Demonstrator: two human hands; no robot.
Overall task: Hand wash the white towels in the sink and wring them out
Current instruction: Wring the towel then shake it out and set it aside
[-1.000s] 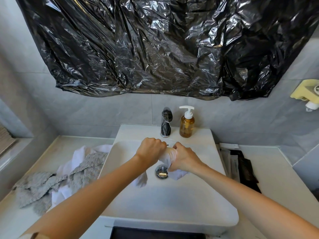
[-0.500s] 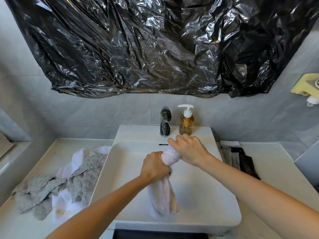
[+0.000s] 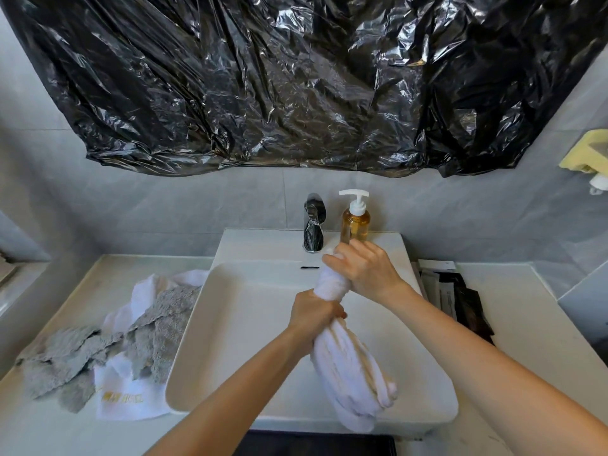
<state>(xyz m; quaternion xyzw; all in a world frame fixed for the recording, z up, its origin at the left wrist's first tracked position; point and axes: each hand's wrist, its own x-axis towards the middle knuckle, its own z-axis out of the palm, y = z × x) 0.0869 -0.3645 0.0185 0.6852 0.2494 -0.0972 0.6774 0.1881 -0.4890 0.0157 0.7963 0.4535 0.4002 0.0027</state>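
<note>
Head view: wringing step. White towel held twisted over the sink; left hand grips its middle, right hand grips the upper end. Next, judged: counter-twist harder, keeping drips inside the basin

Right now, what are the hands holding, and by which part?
Both grip one twisted white towel over the sink: right hand at its upper end, left hand around its middle.
</note>
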